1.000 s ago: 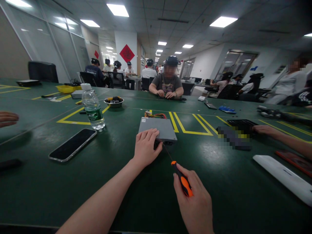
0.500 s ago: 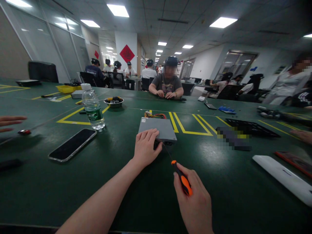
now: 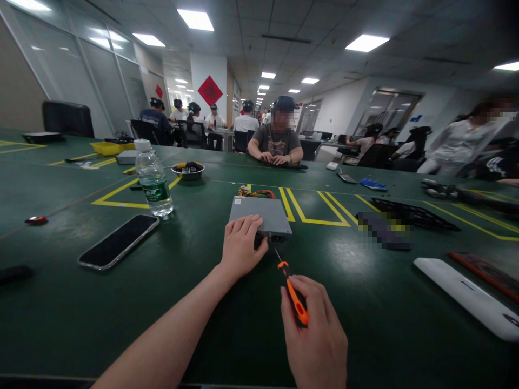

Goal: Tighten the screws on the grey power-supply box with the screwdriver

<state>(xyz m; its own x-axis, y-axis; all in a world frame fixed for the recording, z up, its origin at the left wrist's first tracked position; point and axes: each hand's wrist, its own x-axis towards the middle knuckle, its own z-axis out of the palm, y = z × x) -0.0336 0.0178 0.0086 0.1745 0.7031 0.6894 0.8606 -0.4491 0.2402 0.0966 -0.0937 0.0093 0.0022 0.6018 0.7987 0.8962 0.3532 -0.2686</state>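
Observation:
A grey metal computer power supply [image 3: 263, 212] lies on the green table, its bundle of coloured wires [image 3: 257, 192] at the far side. My left hand [image 3: 242, 240] grips its near left corner, fingers over the top and thumb at the near side. Between the thumb and fingers of my right hand [image 3: 315, 324] is an orange and black screwdriver [image 3: 295, 300]. Its thin shaft slants up to the near face of the power supply, by the socket. Whether the tip sits in a screw is too small to tell.
Left of my hands stand a water bottle [image 3: 152, 181], a phone [image 3: 119, 241] and a metal bowl [image 3: 188, 171] of small parts. To the right lie a white casing [image 3: 466, 297] and a black panel [image 3: 413, 213]. A person [image 3: 278, 140] sits across the table [image 3: 194, 210].
The screwdriver handle and my right hand have shifted slightly left, and the handle has turned in the fingers. My left hand stays on the power supply. Another person's hand at the left edge is gone.

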